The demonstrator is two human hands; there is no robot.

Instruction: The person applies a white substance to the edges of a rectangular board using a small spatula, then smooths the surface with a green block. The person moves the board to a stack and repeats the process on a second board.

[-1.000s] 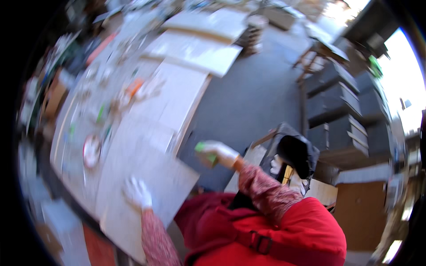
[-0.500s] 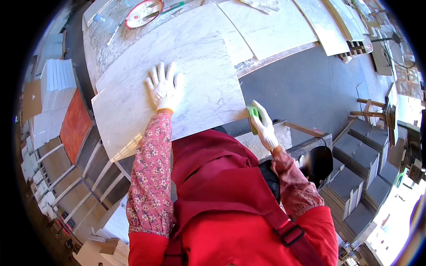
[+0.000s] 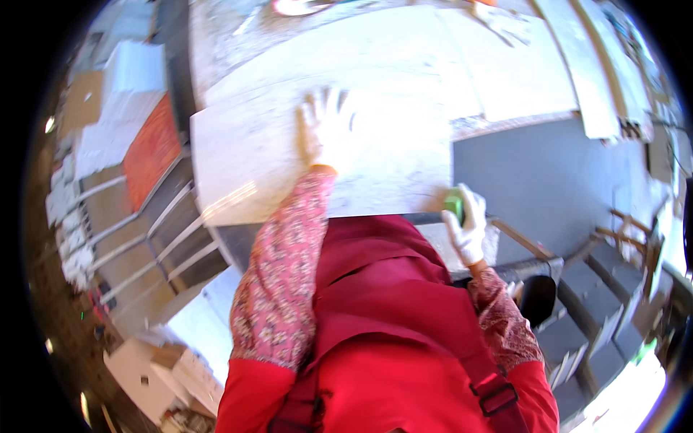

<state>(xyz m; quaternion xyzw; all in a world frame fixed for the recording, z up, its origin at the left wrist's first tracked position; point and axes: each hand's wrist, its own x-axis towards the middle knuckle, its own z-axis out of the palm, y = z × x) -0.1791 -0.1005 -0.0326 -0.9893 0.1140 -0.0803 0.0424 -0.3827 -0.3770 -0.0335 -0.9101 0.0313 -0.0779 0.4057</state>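
A white marble-look slab (image 3: 393, 162) with grey veins lies on the worktable in front of me. My left hand (image 3: 328, 137), in a white glove, rests flat on its top with the fingers spread; glare washes out part of the glove. At the slab's near right corner, my gloved right hand (image 3: 471, 225) grips a small green block (image 3: 454, 204). The block is against or very close to the slab's edge; blur hides whether they touch. My fingers wrap round the block from the right.
More pale slabs (image 3: 520, 79) lie at the back right, with white gloves (image 3: 502, 23) on them. A red-rimmed round dish (image 3: 299, 6) is at the far edge. White stacks and an orange-red panel (image 3: 153, 151) stand left. Grey tile stacks (image 3: 570, 339) stand right.
My view has shifted, so the slab and both hands appear further right and slightly lower. My right hand has turned at the slab's corner, still gripping the green block. The left stays flat.
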